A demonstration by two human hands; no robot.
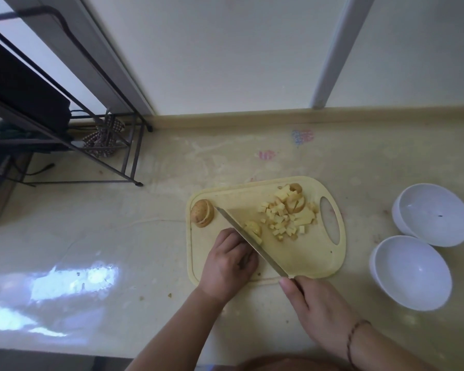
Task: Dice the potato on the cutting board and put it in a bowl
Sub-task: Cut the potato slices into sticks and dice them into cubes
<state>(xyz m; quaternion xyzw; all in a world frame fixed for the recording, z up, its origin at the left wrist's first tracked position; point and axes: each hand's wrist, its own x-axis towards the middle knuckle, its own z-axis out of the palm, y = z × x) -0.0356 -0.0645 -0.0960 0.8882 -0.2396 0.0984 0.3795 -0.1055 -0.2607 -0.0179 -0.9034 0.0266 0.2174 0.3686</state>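
The left hand (229, 259) steadies a potato slice (253, 228) just beyond its curled fingertips. The right hand (315, 307) grips the kitchen knife (252, 242), its blade running diagonally away across that slice, between left hand and diced pile (285, 216).

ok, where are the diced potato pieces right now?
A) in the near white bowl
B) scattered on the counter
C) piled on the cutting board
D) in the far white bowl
C: the potato cubes lie heaped on the cutting board near its handle hole, and both white bowls to the right hold no potato.
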